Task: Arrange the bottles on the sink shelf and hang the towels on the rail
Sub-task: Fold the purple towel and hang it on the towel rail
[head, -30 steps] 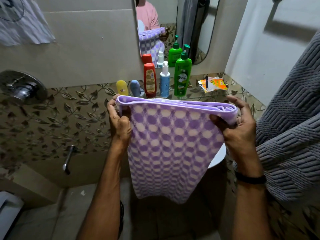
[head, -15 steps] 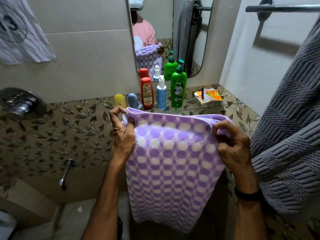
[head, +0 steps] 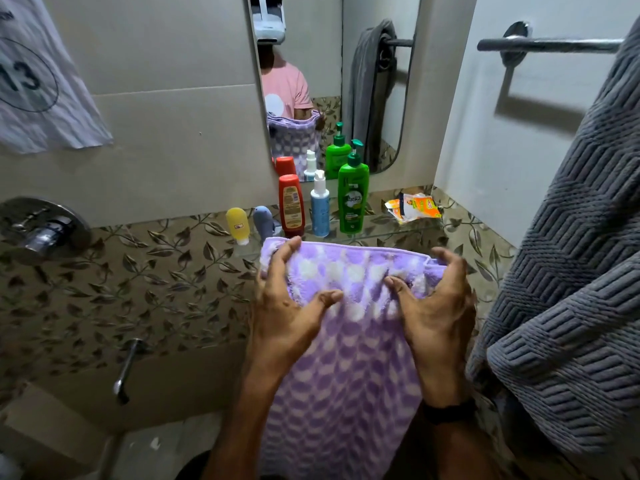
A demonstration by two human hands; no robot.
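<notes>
I hold a purple-and-white checked towel (head: 349,362) folded and hanging down in front of me. My left hand (head: 287,303) grips its top left corner, fingers curled over the edge and thumb on the front. My right hand (head: 438,306) grips the top right corner the same way. Behind the towel, on the glass shelf (head: 381,232), stand a yellow bottle (head: 237,223), a blue-grey bottle (head: 262,219), a red bottle (head: 291,206), a white pump bottle (head: 319,209) and a green pump bottle (head: 353,199). The metal rail (head: 547,45) is at the upper right, with a grey towel (head: 571,271) draped over it.
Orange sachets (head: 414,207) lie at the shelf's right end. A mirror (head: 311,81) hangs above the bottles. A shower valve (head: 41,230) and a tap spout (head: 126,368) stick out of the left wall. A white cloth (head: 34,81) hangs at the upper left.
My hands have drawn closer together on the towel's top edge, thumbs now spread over its front. The view has tilted up, bringing the rail into sight.
</notes>
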